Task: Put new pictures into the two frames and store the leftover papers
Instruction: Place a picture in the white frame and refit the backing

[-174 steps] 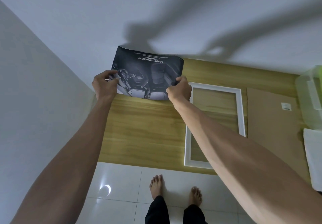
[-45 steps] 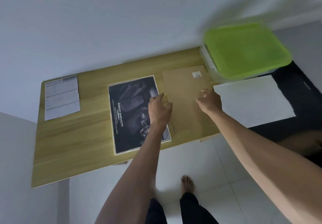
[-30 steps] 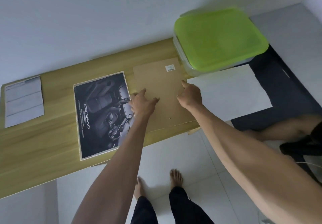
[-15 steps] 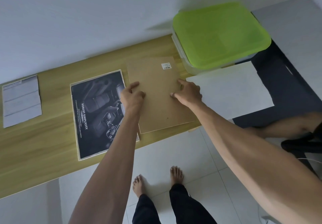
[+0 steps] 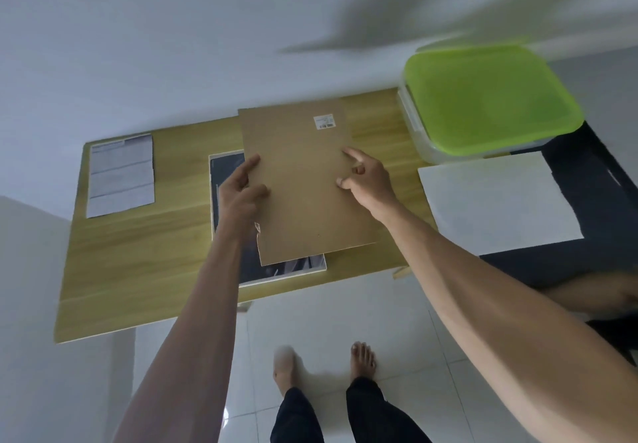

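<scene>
Spanning the view below a pale wall, the wooden table [image 5: 138, 263] carries a clear bin with a green lid [image 5: 490, 97] at its right end, and beside that a white sheet [image 5: 497, 204] lying on something dark. The brown backing board [image 5: 303, 180] covers most of the dark picture in the white frame [image 5: 290, 271]. A folded grey leaflet [image 5: 121, 173] lies well apart, far left. The left hand [image 5: 241, 194] pinches the board's left edge; the right hand [image 5: 366, 180] presses spread fingers on its face. White floor tiles lie below.
</scene>
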Motion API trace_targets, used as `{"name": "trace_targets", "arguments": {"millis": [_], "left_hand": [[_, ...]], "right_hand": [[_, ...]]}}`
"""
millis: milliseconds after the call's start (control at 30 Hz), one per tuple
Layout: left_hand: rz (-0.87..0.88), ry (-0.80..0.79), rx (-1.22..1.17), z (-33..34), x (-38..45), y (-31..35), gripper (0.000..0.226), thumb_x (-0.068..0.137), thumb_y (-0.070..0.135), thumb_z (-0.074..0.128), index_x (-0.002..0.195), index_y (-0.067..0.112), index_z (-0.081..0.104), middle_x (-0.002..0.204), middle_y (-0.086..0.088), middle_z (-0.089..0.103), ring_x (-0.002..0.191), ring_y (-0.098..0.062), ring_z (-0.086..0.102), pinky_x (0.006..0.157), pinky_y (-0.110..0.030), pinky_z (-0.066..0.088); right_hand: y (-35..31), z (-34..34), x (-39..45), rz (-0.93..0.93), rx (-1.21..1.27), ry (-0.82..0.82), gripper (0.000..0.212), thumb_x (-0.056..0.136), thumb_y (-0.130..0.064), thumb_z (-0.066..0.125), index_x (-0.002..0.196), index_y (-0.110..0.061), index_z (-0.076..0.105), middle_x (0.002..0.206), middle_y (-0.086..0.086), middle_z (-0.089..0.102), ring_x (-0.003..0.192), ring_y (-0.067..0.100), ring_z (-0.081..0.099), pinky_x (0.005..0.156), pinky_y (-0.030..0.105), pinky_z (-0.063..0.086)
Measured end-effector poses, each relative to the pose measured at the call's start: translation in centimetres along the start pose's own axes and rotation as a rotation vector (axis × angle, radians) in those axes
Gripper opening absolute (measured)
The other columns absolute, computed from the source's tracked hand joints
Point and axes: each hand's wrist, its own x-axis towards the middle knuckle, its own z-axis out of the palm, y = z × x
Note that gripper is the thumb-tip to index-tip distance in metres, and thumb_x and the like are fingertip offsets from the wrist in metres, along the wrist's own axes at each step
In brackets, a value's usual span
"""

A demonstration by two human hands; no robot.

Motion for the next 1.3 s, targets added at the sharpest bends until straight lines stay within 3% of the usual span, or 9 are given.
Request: {"name": "trace_targets", "arguments": {"millis": [100, 200, 400, 500, 767, 967, 1067, 1200, 1300], "left_hand": [[-0.029, 0.017, -0.004, -3.7, 0.0, -0.3, 0.067, 0.081, -0.019, 0.058, 0.142, 0.008, 0.052, 0.122, -0.007, 0.066, 0.097, -0.018, 0.063, 0.089, -0.038, 0.053], [-0.049, 0.093, 0.042, -6.7, -0.3, -1.6, 0.063, 0.081, -0.012, 0.068, 0.138, 0.012, 0.058, 0.11, -0.009, 0.065, 0.096, -0.025, 0.062, 0.087, -0.043, 0.055], [-0.042, 0.165, 0.236, -9.1, -1.2, -3.8, 0.063, 0.072, 0.011, 0.077, 0.134, 0.018, 0.064, 0.101, 0.007, 0.064, 0.087, -0.019, 0.061, 0.088, -0.042, 0.056], [-0.044, 0.176, 0.281, -9.6, -1.2, -4.5, 0.059, 0.078, 0.007, 0.076, 0.135, 0.018, 0.063, 0.109, -0.002, 0.065, 0.087, -0.019, 0.063, 0.088, -0.046, 0.058], [-0.071, 0.191, 0.37, -10.6, -0.1, -4.7, 0.058, 0.082, 0.008, 0.076, 0.137, 0.019, 0.061, 0.12, -0.007, 0.066, 0.093, -0.023, 0.066, 0.088, -0.044, 0.058], [-0.097, 0.223, 0.433, -10.7, 1.2, -4.7, 0.06, 0.075, 0.01, 0.082, 0.132, 0.019, 0.066, 0.108, -0.004, 0.068, 0.096, -0.027, 0.07, 0.088, -0.046, 0.057], [-0.094, 0.215, 0.475, -10.6, 1.5, -4.6, 0.06, 0.076, 0.012, 0.081, 0.133, 0.02, 0.065, 0.113, -0.004, 0.069, 0.096, -0.024, 0.068, 0.087, -0.038, 0.056], [-0.069, 0.219, 0.572, -10.2, 1.7, -4.3, 0.061, 0.079, 0.015, 0.08, 0.137, 0.021, 0.061, 0.119, -0.004, 0.067, 0.099, -0.021, 0.064, 0.08, -0.028, 0.045], [-0.041, 0.212, 0.663, -9.9, 1.9, -4.3, 0.061, 0.081, 0.016, 0.078, 0.139, 0.019, 0.06, 0.123, -0.009, 0.062, 0.107, -0.026, 0.063, 0.09, -0.031, 0.047]], "right_hand": [[-0.9, 3.1, -0.8, 0.029, 0.046, -0.045, 0.073, 0.086, -0.005, 0.075, 0.151, -0.024, 0.046, 0.106, -0.004, 0.058, 0.103, 0.018, 0.061, 0.081, 0.021, 0.049], [-0.9, 6.0, -1.8, 0.061, 0.036, -0.066, 0.072, 0.087, -0.005, 0.074, 0.151, -0.023, 0.045, 0.119, 0.006, 0.06, 0.107, 0.019, 0.06, 0.09, 0.026, 0.05], [0.9, 9.0, -2.8, 0.103, -0.064, -0.063, 0.074, 0.083, -0.013, 0.076, 0.149, -0.03, 0.048, 0.122, 0.0, 0.064, 0.105, 0.013, 0.057, 0.085, 0.023, 0.045], [1.0, 9.6, -2.6, 0.096, -0.103, -0.069, 0.074, 0.083, -0.013, 0.076, 0.15, -0.029, 0.047, 0.13, -0.001, 0.063, 0.105, 0.01, 0.054, 0.086, 0.022, 0.044], [0.7, 11.0, -2.3, 0.097, -0.192, -0.08, 0.073, 0.086, -0.015, 0.075, 0.152, -0.025, 0.044, 0.099, -0.002, 0.055, 0.093, 0.018, 0.057, 0.075, 0.024, 0.041], [0.2, 11.2, -1.8, 0.123, -0.237, -0.077, 0.075, 0.084, -0.015, 0.073, 0.152, -0.025, 0.044, 0.092, -0.007, 0.054, 0.087, 0.015, 0.057, 0.068, 0.025, 0.042], [-0.3, 11.5, -1.6, 0.141, -0.289, -0.076, 0.076, 0.082, -0.014, 0.071, 0.152, -0.026, 0.044, 0.103, -0.006, 0.057, 0.096, 0.017, 0.06, 0.07, 0.025, 0.044], [-0.7, 12.2, -1.5, 0.142, -0.39, -0.054, 0.072, 0.082, -0.016, 0.064, 0.15, -0.032, 0.045, 0.121, 0.006, 0.064, 0.119, 0.028, 0.057, 0.082, 0.036, 0.055], [-0.8, 12.5, -1.1, 0.17, -0.493, -0.043, 0.069, 0.085, -0.021, 0.061, 0.149, -0.041, 0.043, 0.132, 0.013, 0.052, 0.125, 0.033, 0.05, 0.078, 0.031, 0.045]]}}
